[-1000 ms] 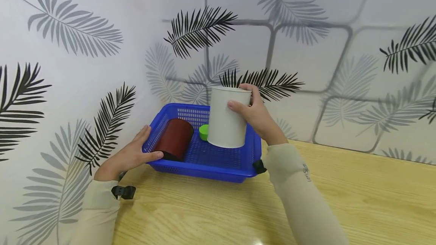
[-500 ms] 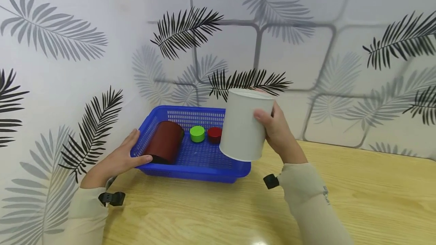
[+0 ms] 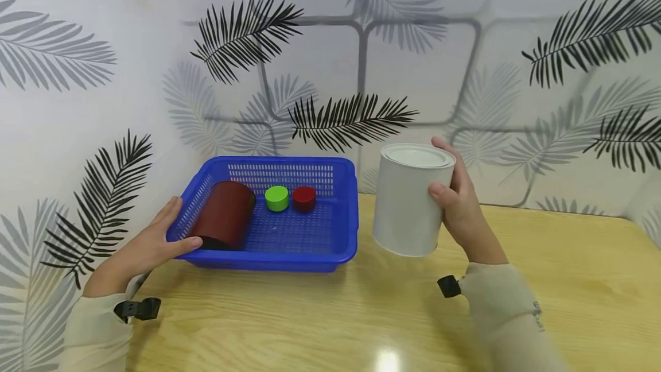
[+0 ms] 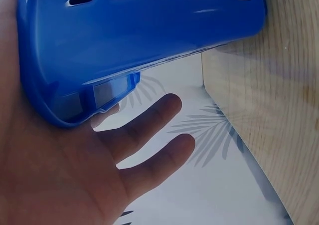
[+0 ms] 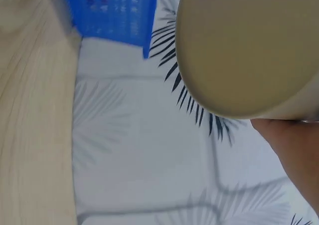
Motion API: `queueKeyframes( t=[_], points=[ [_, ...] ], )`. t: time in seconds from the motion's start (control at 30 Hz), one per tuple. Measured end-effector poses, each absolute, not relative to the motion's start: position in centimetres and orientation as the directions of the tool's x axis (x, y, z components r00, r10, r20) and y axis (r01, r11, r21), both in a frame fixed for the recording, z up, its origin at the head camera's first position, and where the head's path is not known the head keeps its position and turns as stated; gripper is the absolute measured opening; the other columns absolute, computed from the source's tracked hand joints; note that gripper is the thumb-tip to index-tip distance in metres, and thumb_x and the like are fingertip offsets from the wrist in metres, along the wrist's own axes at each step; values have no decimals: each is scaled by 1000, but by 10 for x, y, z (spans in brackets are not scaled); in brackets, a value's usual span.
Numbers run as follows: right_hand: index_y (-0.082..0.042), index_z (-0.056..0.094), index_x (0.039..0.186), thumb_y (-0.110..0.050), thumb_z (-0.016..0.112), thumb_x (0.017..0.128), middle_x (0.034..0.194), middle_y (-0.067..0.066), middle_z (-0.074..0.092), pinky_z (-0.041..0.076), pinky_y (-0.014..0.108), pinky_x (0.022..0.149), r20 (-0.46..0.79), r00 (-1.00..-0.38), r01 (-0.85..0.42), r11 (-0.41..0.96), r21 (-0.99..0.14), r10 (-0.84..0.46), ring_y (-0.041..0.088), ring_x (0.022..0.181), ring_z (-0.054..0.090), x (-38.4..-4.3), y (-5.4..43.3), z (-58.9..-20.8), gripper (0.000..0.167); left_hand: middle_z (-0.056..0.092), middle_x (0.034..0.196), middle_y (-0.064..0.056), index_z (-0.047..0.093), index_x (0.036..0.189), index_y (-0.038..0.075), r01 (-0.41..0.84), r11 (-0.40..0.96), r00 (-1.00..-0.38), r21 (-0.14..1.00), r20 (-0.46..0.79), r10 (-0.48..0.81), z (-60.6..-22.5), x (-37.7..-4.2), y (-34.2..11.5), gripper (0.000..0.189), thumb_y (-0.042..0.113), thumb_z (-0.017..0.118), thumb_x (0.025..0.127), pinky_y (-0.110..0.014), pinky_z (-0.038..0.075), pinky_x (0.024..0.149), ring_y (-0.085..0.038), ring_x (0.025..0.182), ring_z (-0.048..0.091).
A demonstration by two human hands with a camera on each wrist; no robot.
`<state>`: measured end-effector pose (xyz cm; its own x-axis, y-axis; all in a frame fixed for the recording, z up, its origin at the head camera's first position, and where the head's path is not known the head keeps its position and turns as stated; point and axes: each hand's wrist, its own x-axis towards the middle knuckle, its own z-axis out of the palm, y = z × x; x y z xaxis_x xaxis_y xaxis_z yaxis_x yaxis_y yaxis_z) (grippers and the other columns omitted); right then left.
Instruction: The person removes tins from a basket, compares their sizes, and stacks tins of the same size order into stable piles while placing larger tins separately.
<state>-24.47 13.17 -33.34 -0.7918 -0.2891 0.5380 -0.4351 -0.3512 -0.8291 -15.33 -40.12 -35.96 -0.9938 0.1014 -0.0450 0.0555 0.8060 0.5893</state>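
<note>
My right hand [image 3: 459, 205] grips a white cylindrical can [image 3: 408, 205] by its right side, thumb in front and fingers behind. The can hangs above the table, right of the blue basket [image 3: 289, 257], its lidded top showing. In the right wrist view the underside of the can [image 5: 249, 45] faces the camera. My left hand [image 3: 147, 248] rests at the basket's left front corner, thumb over the rim. The left wrist view shows its fingers [image 4: 157, 160] straight and spread. A dark red cylinder [image 3: 224, 214] lies on its side inside the basket.
A small green round cap [image 3: 276, 198] and a red cap [image 3: 304, 198] sit side by side in the basket, towards its back. The basket stands on a light wooden table [image 3: 310, 314]. A leaf-patterned wall [image 3: 330, 73] rises directly behind and to the left.
My right hand has carried the can rightward, from above the basket to beside it, uncovering the red cap. My left hand stays at the basket corner. The head view has shifted right.
</note>
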Motion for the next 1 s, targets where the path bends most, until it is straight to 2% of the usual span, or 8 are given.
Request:
queueKeyframes(
  t=[0.2,0.4,0.57,0.73,0.87,1.0],
  points=[
    [-19,26,158,-35,75,90,126,10,57,53,31,82,497,-824,-419,-298,-858,-273,20,105,60,-254,164,-347,86,-19,164,-22,-15,159,8,65,804,-993,592,-44,112,-358,-152,-406,110,45,66,95,-79,10,104,-51,147,-11],
    [-19,21,160,-19,65,96,128,6,56,53,29,84,404,-873,-377,-147,-914,-274,18,107,60,-258,197,-364,77,-21,164,-21,-17,159,10,80,794,-990,603,-45,134,-357,-154,-404,109,43,66,96,-80,9,103,-50,147,-14],
    [-14,12,162,-6,61,96,133,5,53,50,25,89,320,-900,-328,-23,-944,-296,15,113,57,-260,216,-374,82,-23,163,-21,-18,158,10,80,796,-988,599,-57,142,-359,-155,-402,109,42,65,97,-81,9,101,-52,146,-15],
    [-14,7,164,-5,65,96,143,14,47,46,23,94,244,-913,-283,78,-956,-326,13,121,52,-265,225,-378,90,-22,163,-22,-19,158,10,81,804,-989,589,-56,140,-361,-154,-404,108,43,64,97,-82,9,101,-53,146,-15],
    [-13,6,164,-3,67,94,147,22,42,44,23,96,205,-918,-251,95,-963,-340,14,125,49,-267,230,-381,94,-23,163,-22,-19,158,10,81,806,-988,586,-59,141,-362,-153,-404,107,43,63,98,-82,9,100,-53,145,-15],
    [-12,5,163,1,68,93,146,15,43,45,24,97,188,-918,-216,43,-975,-349,14,125,50,-270,236,-386,95,-23,163,-22,-19,158,10,82,803,-988,590,-57,143,-361,-154,-402,107,43,63,97,-82,8,100,-53,145,-16]
  ],
)
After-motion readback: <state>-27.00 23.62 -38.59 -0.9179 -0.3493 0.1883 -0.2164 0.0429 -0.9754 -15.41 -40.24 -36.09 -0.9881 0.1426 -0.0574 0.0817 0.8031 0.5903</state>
